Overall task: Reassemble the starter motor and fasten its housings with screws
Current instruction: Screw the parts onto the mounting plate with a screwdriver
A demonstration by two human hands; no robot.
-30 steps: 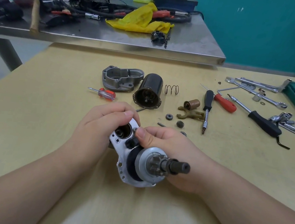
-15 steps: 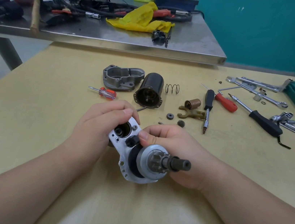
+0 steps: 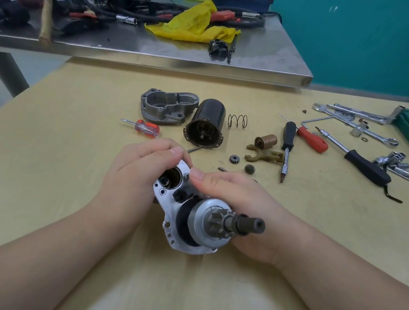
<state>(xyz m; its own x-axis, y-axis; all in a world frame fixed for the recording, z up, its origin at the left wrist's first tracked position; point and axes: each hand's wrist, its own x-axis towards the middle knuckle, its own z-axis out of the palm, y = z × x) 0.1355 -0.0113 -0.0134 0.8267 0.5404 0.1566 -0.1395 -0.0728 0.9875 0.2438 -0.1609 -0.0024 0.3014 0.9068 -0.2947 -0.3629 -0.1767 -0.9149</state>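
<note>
Near the front edge of the surface (image 3: 40,158): both hands are holding the starter drive assembly (image 3: 197,217) just above the wood, between the two wrists.

Long axis: the pinion shaft (image 3: 246,225) is pointing toward the right and toward the camera, while the flat aluminium plate (image 3: 165,202) is facing up and left.

Left hand (image 3: 137,179): it is curling around the far-left end of the plate, with the fingers (image 3: 170,150) bent over its top edge, beside the round open bore (image 3: 171,177).

Right hand (image 3: 239,199): it is cupping the drum of the assembly from the right and underneath; its thumb is reaching across to the plate, just beside a small stud near the bore.

Where the other parts are lying: the black motor can (image 3: 205,123) is resting on its side straight ahead of the hands, open mouth facing them; the grey cast housing (image 3: 168,106) is touching or almost touching its left side.

Small parts: two little gears (image 3: 234,159) and the shift fork (image 3: 263,155) are lying to the right of the can, nearer to the right hand; the spring (image 3: 237,120) is behind them.

Judgement on the next move: the gears seem to be still missing from the plate, so the right hand looks better placed to fetch them, while the left is keeping the plate steady.

Risk: the thumb is sitting close to the bore, so a gear might be slipping in crooked.
</note>
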